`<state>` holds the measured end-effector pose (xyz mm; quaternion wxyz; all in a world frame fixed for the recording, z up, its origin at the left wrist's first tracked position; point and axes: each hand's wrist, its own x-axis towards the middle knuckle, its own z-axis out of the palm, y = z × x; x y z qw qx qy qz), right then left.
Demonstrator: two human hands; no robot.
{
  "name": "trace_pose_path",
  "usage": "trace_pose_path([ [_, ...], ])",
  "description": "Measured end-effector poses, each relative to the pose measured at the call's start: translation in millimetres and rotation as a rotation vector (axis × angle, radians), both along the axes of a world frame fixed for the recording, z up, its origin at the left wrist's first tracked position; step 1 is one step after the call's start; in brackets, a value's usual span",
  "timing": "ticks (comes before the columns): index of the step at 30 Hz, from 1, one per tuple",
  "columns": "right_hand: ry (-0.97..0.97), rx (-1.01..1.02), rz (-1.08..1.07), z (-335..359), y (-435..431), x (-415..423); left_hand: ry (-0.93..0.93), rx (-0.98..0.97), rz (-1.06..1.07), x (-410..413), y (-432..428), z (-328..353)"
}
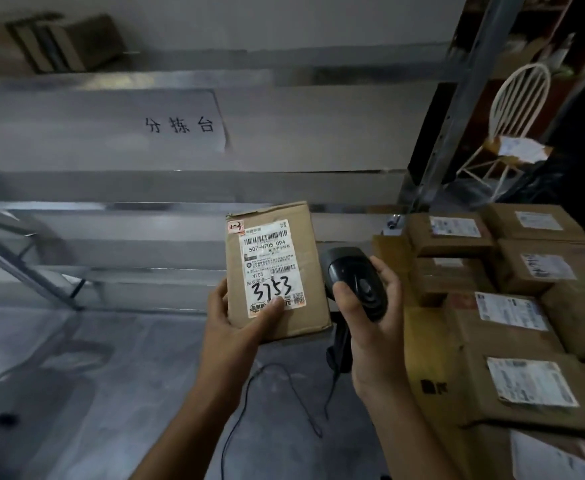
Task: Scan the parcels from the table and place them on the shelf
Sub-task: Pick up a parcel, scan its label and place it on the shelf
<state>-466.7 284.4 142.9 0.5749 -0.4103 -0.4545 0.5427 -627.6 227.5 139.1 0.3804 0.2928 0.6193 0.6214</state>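
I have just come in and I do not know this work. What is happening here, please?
A person is scanning parcels. The left hand holds up a small cardboard parcel with its shipping label facing the camera, handwritten "3753" on it. The right hand grips a black handheld scanner just beside the parcel. More labelled parcels wait stacked on the table at the right. This parcel is not yet on the shelf.

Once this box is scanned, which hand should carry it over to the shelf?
Left, probably. The left hand already grips the labelled parcel by its lower edge, thumb on the label. The right hand is wrapped around the black scanner, whose cable trails down, so it isn't free.
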Motion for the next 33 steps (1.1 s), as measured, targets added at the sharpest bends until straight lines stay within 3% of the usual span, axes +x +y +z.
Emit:
trace_pose_path([
  [21,-0.064,0.191,0.072,81,-117,-209,0.049,0.289,0.16,-187,-136,54],
  [33,-0.008,0.318,0.035,140,-65,-298,0.125,0.387,0.078,-285,-75,113],
])
